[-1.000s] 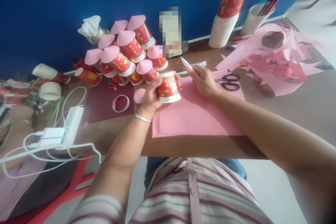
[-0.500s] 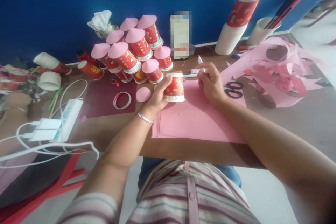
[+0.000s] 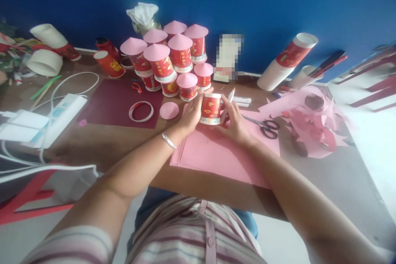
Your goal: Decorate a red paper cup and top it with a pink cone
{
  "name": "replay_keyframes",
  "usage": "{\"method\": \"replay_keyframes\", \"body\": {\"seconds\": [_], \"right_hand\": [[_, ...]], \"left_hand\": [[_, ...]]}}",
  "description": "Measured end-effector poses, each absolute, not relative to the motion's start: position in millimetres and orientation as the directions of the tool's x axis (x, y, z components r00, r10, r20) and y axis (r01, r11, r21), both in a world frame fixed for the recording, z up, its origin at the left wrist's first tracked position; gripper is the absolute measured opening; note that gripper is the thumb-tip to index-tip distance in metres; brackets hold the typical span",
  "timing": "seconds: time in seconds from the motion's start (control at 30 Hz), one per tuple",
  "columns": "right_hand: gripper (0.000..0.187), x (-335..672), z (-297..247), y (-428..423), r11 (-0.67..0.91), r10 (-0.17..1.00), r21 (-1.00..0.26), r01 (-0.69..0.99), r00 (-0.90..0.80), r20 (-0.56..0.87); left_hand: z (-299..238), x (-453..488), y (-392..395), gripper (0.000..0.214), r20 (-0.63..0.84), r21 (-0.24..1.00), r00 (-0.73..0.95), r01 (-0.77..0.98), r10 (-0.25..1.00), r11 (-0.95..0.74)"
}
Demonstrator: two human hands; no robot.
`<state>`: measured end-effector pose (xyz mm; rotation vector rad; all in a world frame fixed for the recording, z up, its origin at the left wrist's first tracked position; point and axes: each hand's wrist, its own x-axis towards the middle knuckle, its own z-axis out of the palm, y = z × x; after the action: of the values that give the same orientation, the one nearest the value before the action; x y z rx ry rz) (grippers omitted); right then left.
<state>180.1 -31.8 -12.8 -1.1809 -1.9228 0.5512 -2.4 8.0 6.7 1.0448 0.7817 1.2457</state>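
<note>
The left hand [image 3: 192,112] grips the red paper cup [image 3: 210,108], which stands upside down on the pink sheet [image 3: 222,154]. The right hand [image 3: 235,123] pinches a white pen [image 3: 230,95] just beside it. Scissors [image 3: 267,128] lie to the right, cone-topped cups [image 3: 173,55] farther back.

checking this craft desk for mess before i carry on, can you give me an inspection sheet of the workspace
surface: brown table with a pink paper sheet and a dark red sheet on it
job's things: red paper cup over the pink paper sheet; white pen
clutter: cups with pink cone tops, pink paper circle, cut ring, scissors, pink scraps
grippers: left hand grips the red paper cup; right hand holds the white pen and touches the cup
cables: power strip, white cables trailing off the table edge
surroundings: blue wall
</note>
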Motion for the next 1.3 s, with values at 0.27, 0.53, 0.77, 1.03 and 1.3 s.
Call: {"method": "replay_keyframes", "body": {"seconds": [0.27,0.53,0.77,1.03,1.3], "right_hand": [[0.066,180.7,-9.5,-34.5,0.349,0.902,-0.647,0.678,-0.057,0.427],[0.058,178.9,-6.3,-38.8,0.280,0.881,-0.557,0.782,0.021,0.473],[0.075,175.5,-6.9,-37.7,0.362,0.854,-0.519,0.775,-0.052,0.517],[0.096,215.7,13.0,-42.2,0.483,0.856,-0.554,0.678,-0.232,0.463],[0.089,235.9,46.8,-36.1,0.587,0.763,-0.427,0.688,-0.293,0.576]], "left_hand": [[17.8,5.6,-9.4,0.051,0.182,0.974,0.314,-0.187,0.932,-0.127],[21.2,11.9,-13.8,0.071,0.138,0.973,0.562,-0.232,0.816,-0.005],[19.6,7.9,-7.9,0.063,0.097,0.978,0.469,-0.208,0.878,0.003],[17.4,-2.9,4.0,0.047,0.020,0.851,0.444,-0.478,0.896,0.218],[21.5,-3.8,0.7,0.044,0.021,0.789,0.554,-0.521,0.832,0.327]]}}
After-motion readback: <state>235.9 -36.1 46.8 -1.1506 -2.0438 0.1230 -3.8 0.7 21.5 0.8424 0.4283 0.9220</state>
